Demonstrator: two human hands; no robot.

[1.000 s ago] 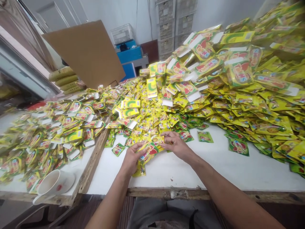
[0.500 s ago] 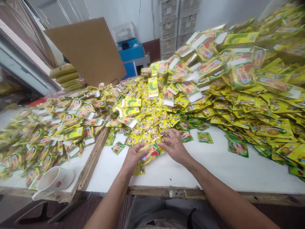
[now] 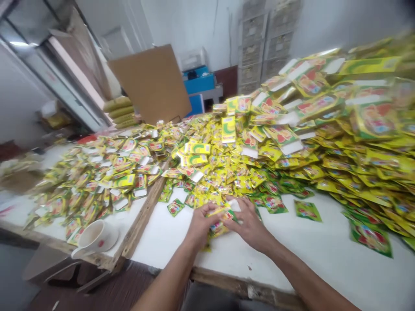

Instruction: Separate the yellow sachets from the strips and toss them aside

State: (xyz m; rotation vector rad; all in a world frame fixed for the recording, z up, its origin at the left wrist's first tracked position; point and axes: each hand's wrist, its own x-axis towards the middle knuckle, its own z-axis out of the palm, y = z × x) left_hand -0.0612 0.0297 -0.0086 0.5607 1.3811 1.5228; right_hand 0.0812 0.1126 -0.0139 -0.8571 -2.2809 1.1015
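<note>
A small yellow-and-green printed carton [image 3: 221, 212] is held between my two hands above the white tabletop, its white end flap facing right. My left hand [image 3: 200, 224] grips its left end, fingers closed around it. At the flap end, the thumb and fingers of my right hand [image 3: 249, 225] are closed on the carton. Motion blur and the fingers hide part of it. Yellow sachets [image 3: 241, 183] are heaped just beyond my hands, and a green sachet [image 3: 176, 207] lies to the left of them.
A large pile of yellow packets [image 3: 363, 168] with cartons on it rises at the right. More cartons [image 3: 126, 179] cover the left table beyond a wooden rail [image 3: 145, 211]. A white mug [image 3: 97, 236] stands near the front edge. A cardboard sheet [image 3: 151, 86] leans at the back.
The camera view has swung left, so everything appears further right. The carton has turned in my hands, and its white flap now shows by my right fingers.
</note>
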